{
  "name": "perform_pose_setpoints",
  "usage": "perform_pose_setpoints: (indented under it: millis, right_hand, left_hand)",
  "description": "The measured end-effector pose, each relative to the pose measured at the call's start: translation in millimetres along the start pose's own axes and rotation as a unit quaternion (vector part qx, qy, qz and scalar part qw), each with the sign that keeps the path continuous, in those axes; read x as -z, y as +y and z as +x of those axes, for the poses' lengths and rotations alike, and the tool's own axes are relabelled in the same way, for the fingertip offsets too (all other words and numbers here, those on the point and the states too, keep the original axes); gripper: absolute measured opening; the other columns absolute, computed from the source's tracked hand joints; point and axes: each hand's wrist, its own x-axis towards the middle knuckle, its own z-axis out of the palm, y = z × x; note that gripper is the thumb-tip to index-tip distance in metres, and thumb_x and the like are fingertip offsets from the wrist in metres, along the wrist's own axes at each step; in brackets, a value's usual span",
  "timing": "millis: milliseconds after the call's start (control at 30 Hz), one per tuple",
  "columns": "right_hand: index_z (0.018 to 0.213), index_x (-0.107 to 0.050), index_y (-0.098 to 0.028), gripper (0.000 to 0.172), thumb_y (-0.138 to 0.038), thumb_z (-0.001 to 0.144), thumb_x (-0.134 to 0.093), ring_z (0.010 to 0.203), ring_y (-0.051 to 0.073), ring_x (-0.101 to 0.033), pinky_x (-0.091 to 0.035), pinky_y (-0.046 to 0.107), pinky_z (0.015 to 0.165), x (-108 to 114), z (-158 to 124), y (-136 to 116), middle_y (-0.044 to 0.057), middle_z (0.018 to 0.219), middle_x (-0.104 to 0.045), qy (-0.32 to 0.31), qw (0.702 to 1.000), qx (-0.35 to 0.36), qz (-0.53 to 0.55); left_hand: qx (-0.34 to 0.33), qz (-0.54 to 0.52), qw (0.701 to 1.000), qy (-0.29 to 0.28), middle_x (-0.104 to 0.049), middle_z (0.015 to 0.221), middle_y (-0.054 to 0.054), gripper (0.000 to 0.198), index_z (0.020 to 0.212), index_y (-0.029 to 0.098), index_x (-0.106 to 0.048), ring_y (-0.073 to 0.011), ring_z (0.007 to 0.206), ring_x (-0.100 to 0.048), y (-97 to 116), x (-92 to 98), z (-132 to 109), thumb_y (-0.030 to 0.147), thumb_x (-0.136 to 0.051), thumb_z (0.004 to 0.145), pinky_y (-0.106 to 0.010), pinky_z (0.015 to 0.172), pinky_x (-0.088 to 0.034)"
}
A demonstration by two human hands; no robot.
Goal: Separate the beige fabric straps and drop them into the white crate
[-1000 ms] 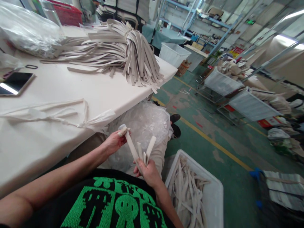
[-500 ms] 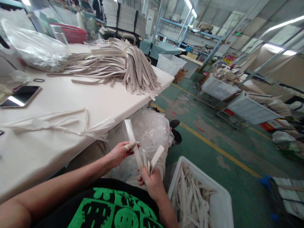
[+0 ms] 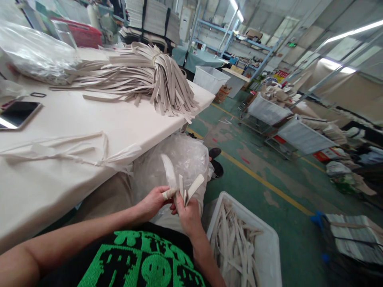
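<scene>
Pale strips [image 3: 179, 181] stand gripped in both hands [image 3: 170, 203], their lower ends hidden behind the fingers.

Left hand [image 3: 154, 200] slid down the long strip [image 3: 169, 173] until it met the right hand [image 3: 186, 213], strip's free top end bent over

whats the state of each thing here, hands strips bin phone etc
left hand: closed on a strip, fingertip taped
right hand: gripping several strips
held strips: upright, fanned apart
white bin: open, partly filled with loose strips
strip bundle: tied, lying on the table
phone: face up, screen dark
plastic bag: crumpled under the table edge
</scene>
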Motion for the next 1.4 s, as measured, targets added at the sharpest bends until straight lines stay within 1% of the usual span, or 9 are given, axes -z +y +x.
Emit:
perform_pose_setpoints:
  millis: [67,233,400,467,600,667,800,1033,1400]
  right_hand:
    - [0.071,-0.068,-0.016,0.062,-0.066,0.095,-0.039,0.052,0.016,-0.065,-0.051,0.025,0.055,1.4,0.4,-0.5,0.007,0.06,-0.066,-0.009,1.0,0.003,0.0]
    - [0.082,-0.07,-0.016,0.052,-0.059,0.095,-0.043,0.051,0.017,-0.066,-0.052,0.026,0.053,3.9,-12.6,6.1,0.006,0.061,-0.067,-0.047,0.999,-0.019,-0.009]
    - [0.067,-0.065,-0.016,0.058,-0.058,0.097,-0.039,0.051,0.016,-0.064,-0.051,0.026,0.056,3.7,-2.8,-2.3,0.006,0.059,-0.066,0.0,0.999,0.006,-0.036]
    - [0.064,-0.065,-0.016,0.059,-0.057,0.097,-0.04,0.053,0.016,-0.065,-0.051,0.026,0.058,5.7,-0.6,-3.0,0.007,0.061,-0.067,-0.012,0.999,0.007,-0.031]
    - [0.069,-0.067,-0.016,0.054,-0.055,0.097,-0.042,0.052,0.016,-0.065,-0.05,0.025,0.055,6.2,-5.6,1.2,0.006,0.061,-0.067,-0.042,0.999,-0.006,-0.026]
    - [0.07,-0.067,-0.016,0.054,-0.055,0.097,-0.042,0.05,0.016,-0.064,-0.049,0.024,0.054,3.7,-4.3,-0.5,0.005,0.058,-0.066,-0.026,0.999,-0.009,-0.045]
    - [0.067,-0.066,-0.016,0.059,-0.06,0.097,-0.039,0.052,0.015,-0.065,-0.05,0.024,0.056,2.5,6.5,-9.8,0.005,0.06,-0.067,0.001,0.999,0.002,-0.043]
    - [0.07,-0.065,-0.017,0.049,-0.053,0.097,-0.045,0.049,0.015,-0.064,-0.048,0.023,0.052,8.1,-2.2,-4.3,0.004,0.058,-0.065,-0.028,0.999,-0.001,-0.044]
    - [0.078,-0.065,-0.017,0.05,-0.057,0.097,-0.041,0.046,0.014,-0.06,-0.048,0.023,0.05,4.2,-0.3,0.1,0.003,0.056,-0.063,0.001,0.999,-0.005,-0.038]
  left_hand:
    - [-0.02,-0.005,1.0,0.015,-0.064,0.06,-0.006,0.035,0.08,0.012,-0.075,-0.0152,0.052,-0.055,4.6,-0.6,1.1,0.046,-0.069,0.084,-0.028,0.057,-0.045]
    - [-0.059,-0.013,0.985,0.159,-0.075,0.09,-0.012,0.021,0.088,0.012,-0.078,-0.0209,0.09,-0.066,19.5,10.0,4.9,0.03,-0.078,0.077,-0.027,0.085,-0.049]
    - [-0.006,0.019,1.0,0.001,-0.063,0.057,-0.005,0.03,0.074,0.012,-0.074,-0.0154,0.053,-0.056,3.3,-2.7,0.6,0.039,-0.069,0.085,-0.027,0.06,-0.047]
    - [-0.019,0.004,0.999,0.033,-0.066,0.062,-0.006,0.027,0.075,0.011,-0.074,-0.0153,0.056,-0.058,10.3,-1.8,3.0,0.036,-0.069,0.085,-0.027,0.061,-0.048]
    - [-0.053,-0.02,0.981,0.184,-0.075,0.095,-0.011,0.012,0.088,0.012,-0.077,-0.0193,0.091,-0.067,32.0,12.2,9.7,0.02,-0.072,0.081,-0.025,0.083,-0.05]
    - [-0.036,-0.01,0.986,0.165,-0.075,0.091,-0.012,0.013,0.088,0.011,-0.077,-0.02,0.089,-0.067,29.5,13.3,9.3,0.022,-0.074,0.08,-0.026,0.083,-0.05]
    - [-0.01,0.015,0.999,0.038,-0.069,0.064,-0.007,0.028,0.093,0.01,-0.077,-0.0167,0.055,-0.058,14.5,3.5,5.9,0.036,-0.07,0.084,-0.03,0.063,-0.05]
    - [-0.048,0.003,0.982,0.182,-0.075,0.096,-0.014,0.016,0.089,0.009,-0.078,-0.0214,0.094,-0.067,31.7,16.9,15.0,0.022,-0.074,0.08,-0.027,0.085,-0.051]
    - [0.021,-0.077,0.99,0.114,-0.075,0.093,-0.013,0.025,0.096,0.009,-0.075,-0.0201,0.088,-0.068,20.4,9.0,5.3,0.028,-0.077,0.079,-0.03,0.085,-0.052]
